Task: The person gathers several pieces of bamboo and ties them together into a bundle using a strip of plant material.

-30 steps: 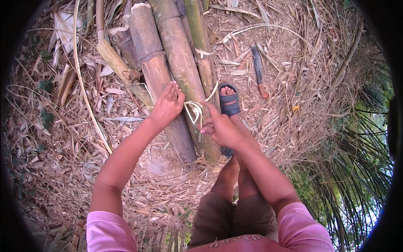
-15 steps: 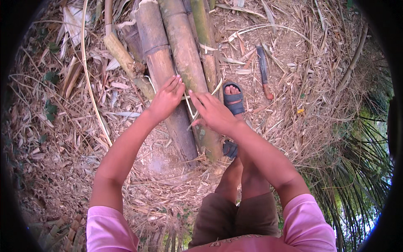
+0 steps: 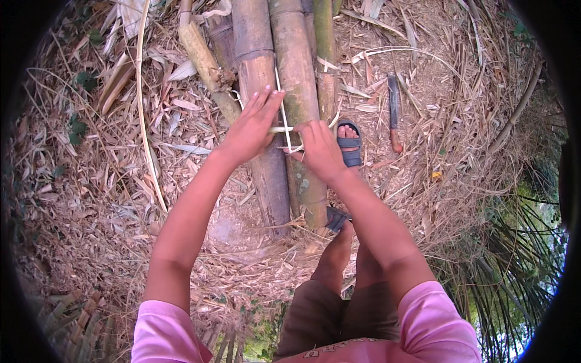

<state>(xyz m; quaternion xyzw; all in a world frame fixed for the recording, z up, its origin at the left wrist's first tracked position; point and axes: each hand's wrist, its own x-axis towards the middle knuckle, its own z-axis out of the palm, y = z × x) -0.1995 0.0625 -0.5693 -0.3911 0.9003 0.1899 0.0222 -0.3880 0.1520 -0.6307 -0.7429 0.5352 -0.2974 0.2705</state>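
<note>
strip [image 3: 283, 115] runs between left hand [image 3: 251, 130] and right hand [image 3: 319, 150].

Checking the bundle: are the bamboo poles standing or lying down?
Lying down: the poles rest side by side on leaf litter, under both hands.

We see soft, even daylight across the whole scene, with no hard-edged shadows on the leaf-strewn ground [image 3: 91, 199]; only a faint shade lies under the forearms. The brightest patch sits at the lower right, where white sky glares between the palm fronds [image 3: 514, 290] and washes out detail. The bamboo poles [image 3: 284, 66] are sharp in the middle and bend toward the rim, as the fisheye curves straight edges. A black ring closes the picture at all corners. Toward that ring the litter smears and softens slightly.
</note>
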